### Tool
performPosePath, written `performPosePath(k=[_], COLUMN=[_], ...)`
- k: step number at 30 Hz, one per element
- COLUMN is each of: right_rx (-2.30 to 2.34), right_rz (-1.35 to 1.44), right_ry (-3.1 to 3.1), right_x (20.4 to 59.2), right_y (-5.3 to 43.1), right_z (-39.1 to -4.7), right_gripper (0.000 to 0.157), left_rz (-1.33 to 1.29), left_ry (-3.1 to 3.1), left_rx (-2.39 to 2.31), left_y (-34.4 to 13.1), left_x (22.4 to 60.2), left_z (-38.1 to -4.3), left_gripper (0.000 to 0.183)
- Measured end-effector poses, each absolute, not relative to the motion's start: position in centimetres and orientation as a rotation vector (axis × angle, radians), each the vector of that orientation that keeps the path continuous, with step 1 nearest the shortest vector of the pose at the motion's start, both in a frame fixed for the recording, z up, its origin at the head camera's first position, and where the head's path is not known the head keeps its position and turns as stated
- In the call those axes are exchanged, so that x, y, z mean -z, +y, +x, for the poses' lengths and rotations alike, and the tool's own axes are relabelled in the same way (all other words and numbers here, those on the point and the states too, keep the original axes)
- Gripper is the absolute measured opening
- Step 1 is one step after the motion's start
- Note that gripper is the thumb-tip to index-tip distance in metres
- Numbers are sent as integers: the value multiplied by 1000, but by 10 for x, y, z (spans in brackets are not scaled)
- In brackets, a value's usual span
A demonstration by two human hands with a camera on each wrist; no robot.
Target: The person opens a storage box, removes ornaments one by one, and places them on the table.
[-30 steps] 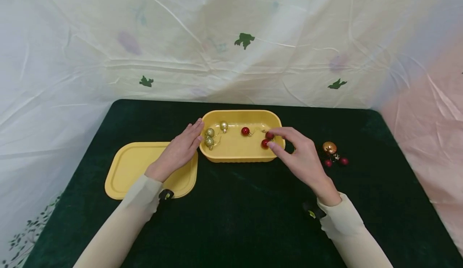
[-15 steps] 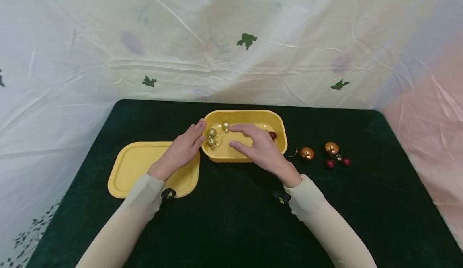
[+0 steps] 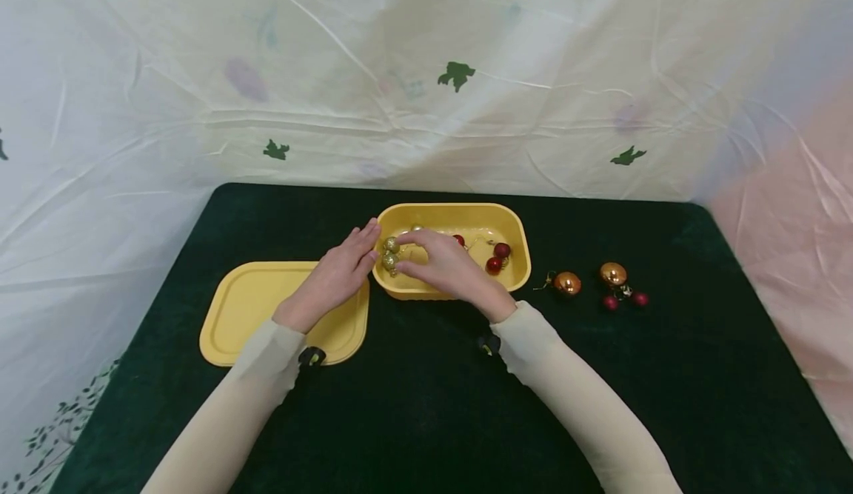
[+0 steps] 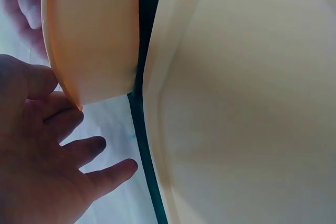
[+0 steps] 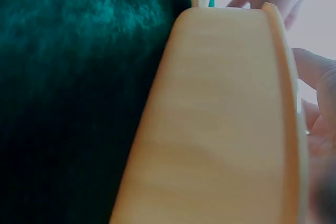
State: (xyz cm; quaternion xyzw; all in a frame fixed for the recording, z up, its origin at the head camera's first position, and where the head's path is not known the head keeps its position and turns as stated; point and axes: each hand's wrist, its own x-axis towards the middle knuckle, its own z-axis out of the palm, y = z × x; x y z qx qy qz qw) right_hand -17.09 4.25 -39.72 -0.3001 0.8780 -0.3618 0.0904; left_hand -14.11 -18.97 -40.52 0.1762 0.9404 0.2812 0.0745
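Note:
A yellow plastic box point(image 3: 453, 294) stands near the far side of the table, with small Christmas baubles inside it. My left hand point(image 3: 332, 279) rests its outstretched fingers against the box's left rim; in the left wrist view the thumb and fingertips touch that rim. Over the box, my right hand point(image 3: 449, 266) reaches leftward with thumb and forefinger apart. Its fingertips are beside two glittery gold baubles point(image 3: 390, 261) at the left end. A third gold bauble point(image 3: 416, 227) is mostly hidden behind that hand. Red baubles point(image 3: 494, 265) lie in the right half.
Left of the box lies its flat yellow lid point(image 3: 249, 309), partly under my left arm. To the right, a copper bauble point(image 3: 567, 284) lies on the dark green cloth point(image 3: 420, 405). Beyond it sit another copper bauble point(image 3: 612, 273) and two small red balls point(image 3: 640, 299).
My right hand has moved left across the box, from the red baubles to the gold ones. The nearer copper bauble has come into sight. My left hand stays at the rim.

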Motion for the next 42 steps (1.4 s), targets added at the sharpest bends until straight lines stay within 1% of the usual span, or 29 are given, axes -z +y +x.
performPosePath(k=[13,20,32,37,42], right_rx=[1031,994,894,867,892], right_rz=[-799,-830,-891,-877,-843], right_ry=[2523,2490,2484,2508,2540], right_x=[402,407,413,415,412], right_y=[29,27,19,18,21], right_z=[-182,-187,-193,-193,-191], right_gripper=[44,44,34,29,28], left_rz=[520,519,534,513,513], left_ry=[2815,2808,2813,2812,2818], left_rx=[-872,-892,-900,-898,-882], left_y=[-188,-187,-187,-186,-185], left_x=[407,406,406,405,405], left_z=[-141,-139,-139,-139,-139], left_gripper=[56,56,56,56,56])
